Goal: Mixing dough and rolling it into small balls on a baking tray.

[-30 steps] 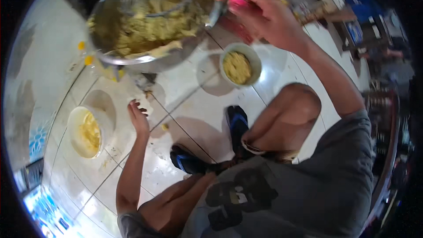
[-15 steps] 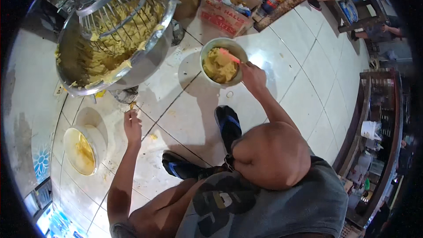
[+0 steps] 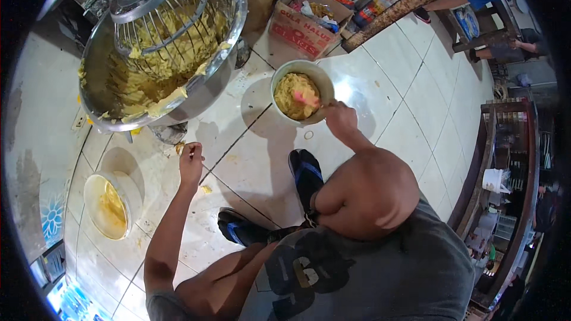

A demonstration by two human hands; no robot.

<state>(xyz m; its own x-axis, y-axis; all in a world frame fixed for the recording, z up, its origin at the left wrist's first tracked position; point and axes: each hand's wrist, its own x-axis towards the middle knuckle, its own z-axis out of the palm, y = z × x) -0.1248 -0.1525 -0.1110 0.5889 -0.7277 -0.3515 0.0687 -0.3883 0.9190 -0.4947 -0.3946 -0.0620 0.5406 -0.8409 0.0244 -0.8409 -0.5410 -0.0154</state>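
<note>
My right hand [image 3: 342, 120] grips a spatula with a pink blade [image 3: 306, 98], which is pressed into yellow batter inside a whitish tub [image 3: 328, 80] on the floor. Over the tiles to the left, my left hand [image 3: 191, 166] has its fingers curled together; whatever lies between them, if anything, is hidden. Beyond it stands a large steel mixing bowl [image 3: 205, 83] with thick yellow batter smeared on its rim. A wire whisk [image 3: 160, 27] of a mixer hangs down into that batter.
Another white bucket [image 3: 132, 193] with yellow residue stands at the left. A cardboard box [image 3: 300, 34] holding wrappers is at the back, beside a rusty frame [image 3: 380, 18]. My sandalled feet [image 3: 306, 169] are near the tub. People and a wooden rack [image 3: 526, 202] are on the right.
My left hand has drawn slightly right and nearer to me. The pink blade has shifted and sunk lower in the batter, with my right hand still on the spatula.
</note>
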